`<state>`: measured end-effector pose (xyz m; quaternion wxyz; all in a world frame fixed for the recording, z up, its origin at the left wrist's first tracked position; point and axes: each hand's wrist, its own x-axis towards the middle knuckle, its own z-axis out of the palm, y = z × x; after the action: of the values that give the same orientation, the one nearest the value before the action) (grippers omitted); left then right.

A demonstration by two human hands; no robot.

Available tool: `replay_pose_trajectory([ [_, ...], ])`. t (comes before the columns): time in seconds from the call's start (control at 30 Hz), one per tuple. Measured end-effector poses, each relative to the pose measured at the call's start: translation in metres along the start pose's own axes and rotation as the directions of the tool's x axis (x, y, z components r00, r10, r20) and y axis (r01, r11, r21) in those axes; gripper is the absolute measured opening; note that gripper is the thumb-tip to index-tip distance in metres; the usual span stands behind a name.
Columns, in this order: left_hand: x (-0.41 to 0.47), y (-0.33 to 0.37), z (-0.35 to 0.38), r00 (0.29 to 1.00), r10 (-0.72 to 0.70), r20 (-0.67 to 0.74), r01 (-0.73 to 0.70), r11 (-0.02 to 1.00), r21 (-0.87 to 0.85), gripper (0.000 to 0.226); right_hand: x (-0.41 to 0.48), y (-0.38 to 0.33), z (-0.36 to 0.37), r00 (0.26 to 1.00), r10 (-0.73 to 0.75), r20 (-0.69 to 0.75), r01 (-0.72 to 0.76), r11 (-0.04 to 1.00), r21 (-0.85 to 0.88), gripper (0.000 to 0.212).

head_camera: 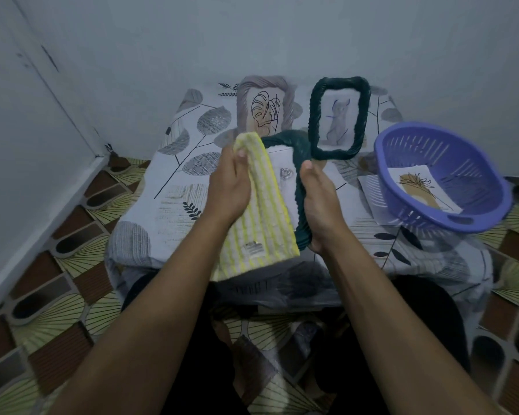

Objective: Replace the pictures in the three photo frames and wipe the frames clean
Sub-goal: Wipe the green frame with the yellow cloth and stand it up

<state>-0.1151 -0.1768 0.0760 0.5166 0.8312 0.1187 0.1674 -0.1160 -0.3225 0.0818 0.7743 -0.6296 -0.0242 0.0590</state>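
While the person sat at the low table, their right hand (318, 202) gripped the dark green frame (295, 151) by its right edge, thumb pointing up along the ropy border and fingers wrapped behind it, holding the frame upright and off the table just in front of them. Their left hand (229, 187) held the striped cloth (264, 223), yellow and white, with its fingers curled over the cloth's top end; the cloth hung down across the frame's face and covered most of it, leaving only a strip of the picture showing beside the right border. Behind the hands, a second green frame (313, 115) stood leaning at the wall with a faint figure drawing in it, and just to its left a grey frame (286, 100) leaned there too, showing a line-drawn leaf. At the right of the table a purple basket (462, 163) sat tilted, a loose picture (423, 190) lying inside it and a sheet (367, 187) tucked partly beneath it. A leaf-printed tablecloth (174, 199) covered the table, and the tiled floor (72, 235) showed around it.
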Motion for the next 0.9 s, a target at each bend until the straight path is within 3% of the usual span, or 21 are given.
replay_pose_trajectory([
  [0.1,-0.019,-0.001,0.004,0.995,-0.093,0.018,0.094,0.995,-0.035,0.038,0.002,-0.001,-0.004,0.998,-0.02,-0.053,0.021,1.0,0.018,0.042],
  [0.27,-0.064,-0.003,0.011,0.992,-0.085,0.097,0.086,0.996,-0.012,0.042,0.009,0.004,-0.011,0.986,0.032,-0.164,-0.009,0.99,0.14,0.039],
  [0.4,-0.066,-0.01,0.009,0.992,-0.096,0.077,0.096,0.995,0.003,0.041,0.008,0.009,-0.009,0.988,0.069,-0.136,-0.044,0.982,0.181,0.041],
  [0.5,-0.044,-0.015,0.005,0.992,-0.123,0.026,0.123,0.992,-0.007,0.042,0.004,0.014,-0.004,0.998,0.053,-0.04,-0.049,0.993,0.105,0.05],
  [0.67,-0.001,-0.009,-0.009,0.986,-0.147,-0.071,0.149,0.989,0.021,0.052,-0.007,0.018,0.003,0.991,0.095,0.094,-0.101,0.993,0.061,0.041],
  [0.9,-0.022,-0.018,0.005,0.996,-0.078,0.049,0.074,0.994,0.082,0.053,0.001,0.012,-0.002,0.999,0.043,-0.014,-0.042,0.999,0.016,0.038],
])
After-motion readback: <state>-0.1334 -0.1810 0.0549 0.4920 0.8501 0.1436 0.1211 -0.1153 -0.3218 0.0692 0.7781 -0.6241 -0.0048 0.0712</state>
